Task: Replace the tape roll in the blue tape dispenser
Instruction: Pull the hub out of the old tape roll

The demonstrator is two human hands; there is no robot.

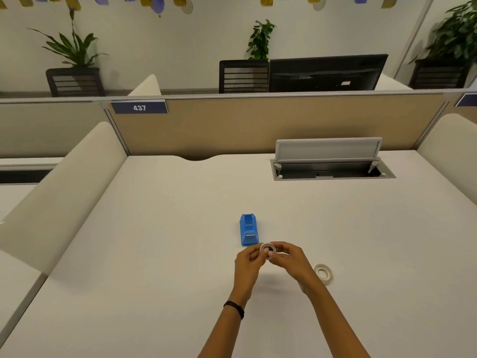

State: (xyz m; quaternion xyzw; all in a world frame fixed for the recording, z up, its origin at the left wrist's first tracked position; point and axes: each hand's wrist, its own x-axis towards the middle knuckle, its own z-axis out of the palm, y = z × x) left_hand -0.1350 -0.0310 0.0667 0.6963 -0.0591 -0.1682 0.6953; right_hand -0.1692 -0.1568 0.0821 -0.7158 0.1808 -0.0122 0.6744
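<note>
The blue tape dispenser [248,229] stands on the white desk [160,241], its roll bay open and empty. Just in front of it, a small tape roll [268,248] with a dark core is held above the desk between both hands. My left hand [248,262] pinches its left side. My right hand [289,258] grips its right side with fingertips over the rim. A second, whitish tape roll [323,271] lies flat on the desk to the right of my right wrist.
An open cable hatch [333,169] with its lid raised sits at the far right of the desk. Cream side panels [64,192] flank the desk. A tan partition [258,122] closes the back, with a monitor [326,73] behind it.
</note>
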